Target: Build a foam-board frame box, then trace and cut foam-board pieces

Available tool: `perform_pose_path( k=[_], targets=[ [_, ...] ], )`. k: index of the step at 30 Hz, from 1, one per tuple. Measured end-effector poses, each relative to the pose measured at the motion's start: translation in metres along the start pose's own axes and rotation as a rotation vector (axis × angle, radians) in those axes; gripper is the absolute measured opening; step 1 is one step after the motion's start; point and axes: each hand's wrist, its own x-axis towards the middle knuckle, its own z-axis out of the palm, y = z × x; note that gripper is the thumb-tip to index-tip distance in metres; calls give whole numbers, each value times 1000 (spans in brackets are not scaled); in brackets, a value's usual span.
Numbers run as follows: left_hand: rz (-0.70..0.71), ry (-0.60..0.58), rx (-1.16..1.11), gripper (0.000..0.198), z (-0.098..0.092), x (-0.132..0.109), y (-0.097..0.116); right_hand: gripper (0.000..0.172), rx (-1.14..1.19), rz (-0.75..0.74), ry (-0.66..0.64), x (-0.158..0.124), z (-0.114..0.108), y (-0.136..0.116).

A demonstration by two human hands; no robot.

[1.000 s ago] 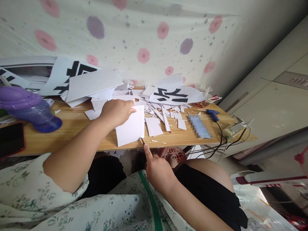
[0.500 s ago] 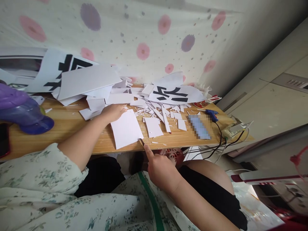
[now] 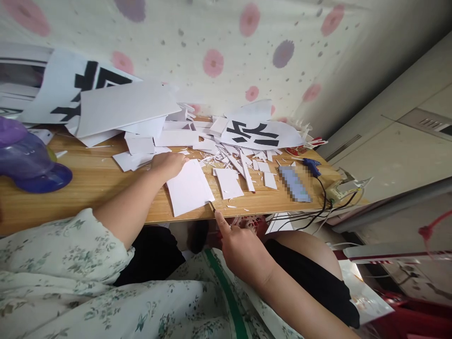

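Observation:
A white foam board (image 3: 189, 189) lies at the front edge of the wooden table. My left hand (image 3: 169, 165) is bent over its upper left part and holds it down, the fingertips at the top edge. In my right hand (image 3: 240, 249) is a slim craft knife (image 3: 212, 207), index finger stretched along it. The blade meets the board near its lower right corner; how deep it sits I cannot tell. Just to the right lies a smaller white board piece (image 3: 229, 183), apart from the knife.
Behind are white scraps (image 3: 226, 157), a printed character sheet (image 3: 259, 134) and stacked white boards (image 3: 123, 110). A blue glue gun (image 3: 312, 167) with a black cable lies right of a pixelated blue item (image 3: 294, 183). A purple bottle (image 3: 30, 155) stands left.
The whole view has shifted slightly, so the table things appear moved. The knife stays at the board's lower right corner, and my left hand keeps its place on the board.

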Motion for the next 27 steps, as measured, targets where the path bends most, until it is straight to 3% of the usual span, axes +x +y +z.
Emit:
perform_pose_path(
  k=[6,11,16,22,27],
  targets=[
    [-40,19,-25,43,2,0,-2,77,161,26,62,-7,16,5],
    [-50,63,-62,48,-12,-8,2,67,595,-19,361,-21,35,27],
    [36,79,-110,49,-24,-38,25,62,748,-71,540,-21,19,42],
    [21,47,-55,49,4,-76,47,62,647,-7,382,-4,-9,34],
    [23,27,-26,45,17,-85,51,64,462,5,263,12,-17,23]
  ],
)
